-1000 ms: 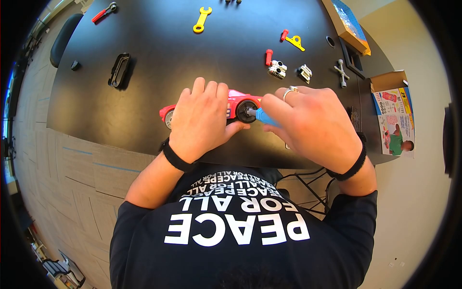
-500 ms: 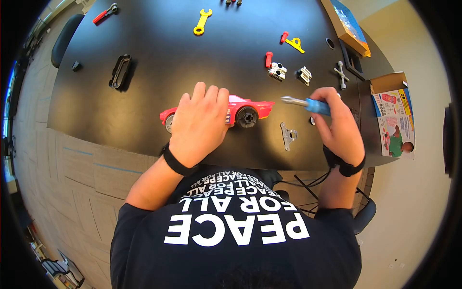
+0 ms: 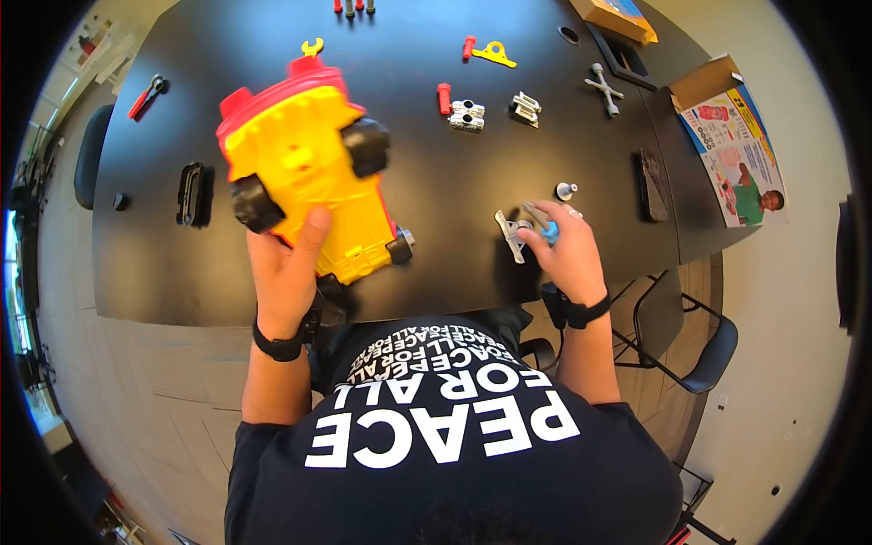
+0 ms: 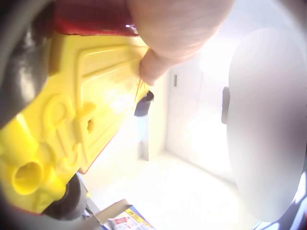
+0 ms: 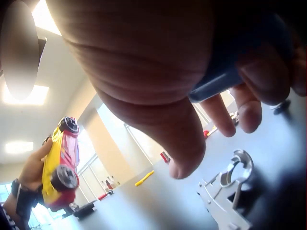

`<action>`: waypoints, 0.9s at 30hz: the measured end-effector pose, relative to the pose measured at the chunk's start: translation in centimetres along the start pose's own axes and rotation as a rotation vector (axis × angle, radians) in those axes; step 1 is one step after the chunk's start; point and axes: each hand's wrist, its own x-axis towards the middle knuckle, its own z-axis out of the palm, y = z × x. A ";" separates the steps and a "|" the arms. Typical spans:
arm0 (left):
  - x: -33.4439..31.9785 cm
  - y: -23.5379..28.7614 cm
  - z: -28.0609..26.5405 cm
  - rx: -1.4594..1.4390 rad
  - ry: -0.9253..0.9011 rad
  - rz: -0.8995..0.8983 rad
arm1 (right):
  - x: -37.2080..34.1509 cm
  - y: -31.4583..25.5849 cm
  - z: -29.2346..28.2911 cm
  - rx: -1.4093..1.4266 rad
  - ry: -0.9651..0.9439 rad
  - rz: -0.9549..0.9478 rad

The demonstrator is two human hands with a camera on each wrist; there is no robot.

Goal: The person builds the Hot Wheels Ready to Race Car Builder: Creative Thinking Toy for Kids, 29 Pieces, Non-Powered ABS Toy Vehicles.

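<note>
Raised above the table, a red toy car [image 3: 304, 154] shows its yellow underside with black wheels. My left hand [image 3: 286, 282] grips it, the thumb lying along the yellow base [image 4: 110, 96]. In the right wrist view the car [image 5: 61, 167] appears from the side. My right hand [image 3: 574, 259] holds a screwdriver [image 3: 550, 233] by its blue handle, tucked in the palm, the grey shaft pointing away. Just below the thumb and fingers of that hand, a grey plastic bracket with a ring [image 5: 218, 201] lies on the table.
A small grey-and-white part [image 3: 566, 191] stands beyond my right hand. Farther back lie silver engine pieces [image 3: 467, 116], a red bolt [image 3: 444, 98], a yellow bracket [image 3: 495, 54] and a grey cross wrench [image 3: 604, 89]. A black tray [image 3: 190, 193] lies left, a printed box [image 3: 736, 150] right.
My left hand has lifted the car off the table and turned its underside to the head view. My right hand drew the screwdriver from the wheel and moved to the grey bracket.
</note>
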 end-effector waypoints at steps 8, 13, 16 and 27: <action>-1.8 -2.4 0.5 -0.306 0.134 -0.225 | 0.9 -0.8 1.0 0.056 -0.104 0.062; -2.1 -2.9 1.7 -0.428 0.219 -0.262 | 0.9 -5.9 1.6 0.605 0.285 -0.147; -2.1 -3.4 2.1 -0.444 0.244 -0.275 | 0.2 -9.3 0.8 0.586 0.181 -0.207; -2.6 -4.6 3.9 -0.265 0.292 -0.032 | -0.1 -12.2 4.0 0.583 -0.104 -0.306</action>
